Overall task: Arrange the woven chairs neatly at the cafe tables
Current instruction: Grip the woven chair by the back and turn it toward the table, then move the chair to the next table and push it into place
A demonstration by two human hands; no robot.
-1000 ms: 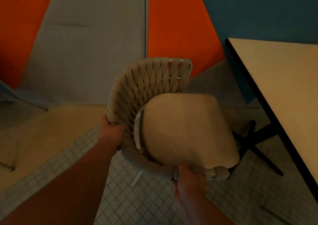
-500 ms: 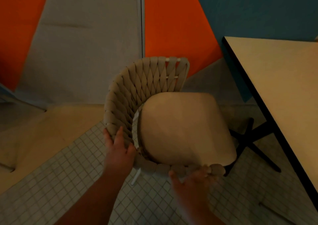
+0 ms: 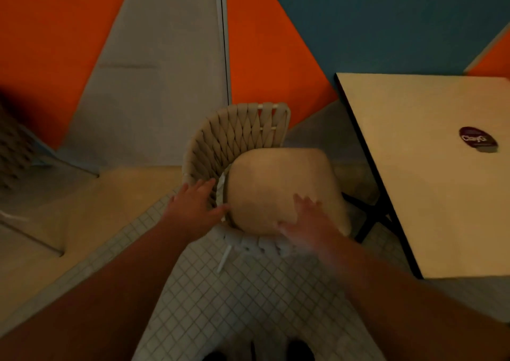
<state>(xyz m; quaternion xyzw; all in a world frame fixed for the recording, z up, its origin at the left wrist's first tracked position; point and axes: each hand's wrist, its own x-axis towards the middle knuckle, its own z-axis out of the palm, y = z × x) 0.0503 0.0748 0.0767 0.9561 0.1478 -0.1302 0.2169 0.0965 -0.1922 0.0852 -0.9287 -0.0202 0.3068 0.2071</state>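
Woven chair [image 3: 234, 137] of pale strapping stands on the small-tiled floor [image 3: 248, 305], just left of the cafe tabletop [image 3: 430, 184], its curved back wrapping round the left and near sides of the seat. Cupped inside that woven shell lies a tan seat cushion [image 3: 278, 186], filling it almost to the rim.

Both forearms reach forward from the bottom corners of the view. The left hand [image 3: 193, 208] is spread flat, fingers apart, at the near-left part of the chair's rim, with the thumb toward the cushion's edge; it grips nothing. The right hand [image 3: 309, 219] is likewise splayed and released, over the near-right edge of the cushion and the rim below it; motion blur smears it, so whether the palm actually touches cannot be told.

On the tabletop sits a dark round sticker [image 3: 478, 139] with white lettering too blurred to read. The table's black cross base [image 3: 369, 217] shows partly behind the cushion. One white chair leg [image 3: 224, 258] shows below the rim; the others are hidden. At the left edge, another woven chair [image 3: 16, 150] is cut off and dim.
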